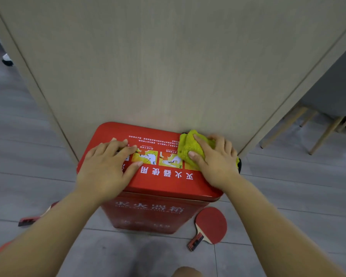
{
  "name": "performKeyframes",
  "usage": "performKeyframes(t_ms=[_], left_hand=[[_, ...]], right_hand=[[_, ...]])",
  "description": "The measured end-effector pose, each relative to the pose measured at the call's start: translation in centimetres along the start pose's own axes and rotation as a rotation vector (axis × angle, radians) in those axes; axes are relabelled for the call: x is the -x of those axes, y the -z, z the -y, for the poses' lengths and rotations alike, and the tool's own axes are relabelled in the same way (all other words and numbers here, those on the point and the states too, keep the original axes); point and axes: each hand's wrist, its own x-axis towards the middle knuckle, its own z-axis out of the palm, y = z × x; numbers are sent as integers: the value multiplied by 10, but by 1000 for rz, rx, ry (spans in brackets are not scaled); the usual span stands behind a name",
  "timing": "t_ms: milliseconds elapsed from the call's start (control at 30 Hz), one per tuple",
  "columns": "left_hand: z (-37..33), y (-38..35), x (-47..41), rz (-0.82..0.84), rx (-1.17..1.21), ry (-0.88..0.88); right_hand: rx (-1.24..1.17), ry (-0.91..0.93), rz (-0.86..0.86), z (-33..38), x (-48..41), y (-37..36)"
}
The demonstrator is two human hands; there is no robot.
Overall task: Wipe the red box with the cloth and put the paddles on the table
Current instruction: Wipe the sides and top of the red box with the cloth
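A red metal box point(164, 176) with white lettering stands on the floor against a pale wooden panel. My left hand point(106, 166) rests flat on the left part of its lid with fingers spread. My right hand point(214, 158) presses a yellow-green cloth point(188, 146) onto the lid's far right corner, fingers curled over it. One red paddle point(210, 225) lies on the floor at the box's right front. A second paddle point(31, 218) lies on the floor to the left, mostly hidden by my left forearm.
The wooden panel point(168, 66) rises right behind the box. Grey floor tiles point(288, 196) surround it. Wooden chair legs point(284, 126) stand at the right. A shoe point(7, 59) shows at the far left.
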Motion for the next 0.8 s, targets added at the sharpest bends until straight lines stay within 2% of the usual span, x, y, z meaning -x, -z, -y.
performKeyframes(t_ms=[233,467,800], left_hand=[[-2,-1,-1,-28,1,0],[1,1,0,-5,36,29],[8,6,1,-44,246,133]], right_hand=[[2,-13,-72,-1,-28,-2],[2,-94,-38,19,-15,-1],[11,218,-42,36,71,-2]])
